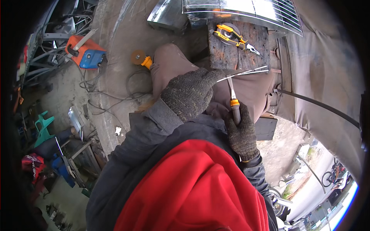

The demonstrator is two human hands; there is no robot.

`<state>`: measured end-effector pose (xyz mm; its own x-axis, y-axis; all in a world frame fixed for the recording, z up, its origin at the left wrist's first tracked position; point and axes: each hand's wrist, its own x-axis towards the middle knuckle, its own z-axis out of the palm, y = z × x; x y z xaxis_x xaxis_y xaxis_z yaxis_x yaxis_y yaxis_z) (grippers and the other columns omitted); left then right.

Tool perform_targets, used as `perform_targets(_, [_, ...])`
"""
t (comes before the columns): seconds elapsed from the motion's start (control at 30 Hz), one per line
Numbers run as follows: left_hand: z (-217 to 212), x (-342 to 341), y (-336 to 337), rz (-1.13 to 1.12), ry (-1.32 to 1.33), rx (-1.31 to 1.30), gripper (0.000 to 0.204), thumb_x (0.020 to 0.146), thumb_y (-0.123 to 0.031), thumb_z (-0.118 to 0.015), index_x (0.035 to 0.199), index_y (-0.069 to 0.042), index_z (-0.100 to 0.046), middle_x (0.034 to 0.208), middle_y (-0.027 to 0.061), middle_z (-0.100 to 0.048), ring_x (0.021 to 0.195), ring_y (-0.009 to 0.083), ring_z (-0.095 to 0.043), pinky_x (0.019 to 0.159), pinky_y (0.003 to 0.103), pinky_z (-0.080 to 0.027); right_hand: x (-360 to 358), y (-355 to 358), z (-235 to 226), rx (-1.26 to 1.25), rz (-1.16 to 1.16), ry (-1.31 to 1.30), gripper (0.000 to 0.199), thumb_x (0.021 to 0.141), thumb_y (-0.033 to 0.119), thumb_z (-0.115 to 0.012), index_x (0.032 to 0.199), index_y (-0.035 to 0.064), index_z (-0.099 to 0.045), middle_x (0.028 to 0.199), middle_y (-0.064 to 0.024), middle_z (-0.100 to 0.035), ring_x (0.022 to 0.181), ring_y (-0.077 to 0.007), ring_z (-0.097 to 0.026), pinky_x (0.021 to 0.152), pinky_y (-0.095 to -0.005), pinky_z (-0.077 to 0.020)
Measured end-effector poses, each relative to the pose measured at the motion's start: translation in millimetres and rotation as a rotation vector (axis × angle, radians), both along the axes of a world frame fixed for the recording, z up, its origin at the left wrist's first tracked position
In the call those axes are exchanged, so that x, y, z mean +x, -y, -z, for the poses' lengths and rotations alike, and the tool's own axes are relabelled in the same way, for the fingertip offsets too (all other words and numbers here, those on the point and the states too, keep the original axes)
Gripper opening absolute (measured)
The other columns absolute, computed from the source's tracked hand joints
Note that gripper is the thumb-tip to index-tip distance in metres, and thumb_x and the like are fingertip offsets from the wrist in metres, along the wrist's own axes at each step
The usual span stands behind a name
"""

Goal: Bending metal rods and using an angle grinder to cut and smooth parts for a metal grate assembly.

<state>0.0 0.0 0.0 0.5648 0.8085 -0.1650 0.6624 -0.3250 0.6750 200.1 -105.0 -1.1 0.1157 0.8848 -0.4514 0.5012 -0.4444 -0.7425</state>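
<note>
gloves: dark grey speckled knit gloves on the left hand (pixel 189 92) and right hand (pixel 241 134)
sleeves: dark grey jacket
chest: red cloth
legs: brown trousers

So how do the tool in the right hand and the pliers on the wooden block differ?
The tool is gripped in the gloved right hand; the pliers lie loose on the block. The tool has one straight grey handle with an orange collar and a thin shaft; the pliers have two yellow-and-black handles and pointed jaws. The tool meets the wires; the pliers touch none.
</note>
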Motion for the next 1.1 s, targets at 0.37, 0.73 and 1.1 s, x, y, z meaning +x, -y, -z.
perform_targets(0.37, [78, 6, -35, 0.159, -0.095, -0.208, 0.030, 0.095, -0.012, -0.055, 0.123, -0.006, -0.062, 0.111, 0.0139, -0.069, 0.094, 0.0249, -0.067, 0.085, 0.032, -0.053, -4, 16, 64, -0.122, 0.028, -0.262, 0.040, 0.094, 0.024, -0.065, 0.124, 0.0021, -0.053, 0.100, -0.0097, -0.064, 0.091, -0.0176, -0.062, 0.082, -0.0323, -0.0501])
perform_targets(0.73, [97, -10, -46, 0.156, 0.049, 0.075, 0.029, 0.097, -0.016, -0.056, 0.122, -0.005, -0.065, 0.110, 0.0142, -0.070, 0.095, 0.0252, -0.068, 0.083, 0.034, -0.054, -10, -12, 38, -0.179, 0.012, -0.225, 0.039, 0.092, 0.027, -0.061, 0.123, 0.0056, -0.053, 0.100, -0.0215, -0.067, 0.098, -0.0401, -0.065, 0.082, -0.0462, -0.0507])
perform_targets(1.1, [87, -8, -53, 0.122, -0.039, 0.089, 0.028, 0.098, -0.019, -0.055, 0.123, -0.010, -0.065, 0.112, 0.0142, -0.070, 0.099, 0.0318, -0.067, 0.086, 0.039, -0.053, -8, -16, 63, -0.081, -0.061, -0.174, 0.044, 0.091, 0.025, -0.061, 0.129, 0.0056, -0.049, 0.107, -0.0236, -0.065, 0.103, -0.0425, -0.063, 0.086, -0.0476, -0.0490])
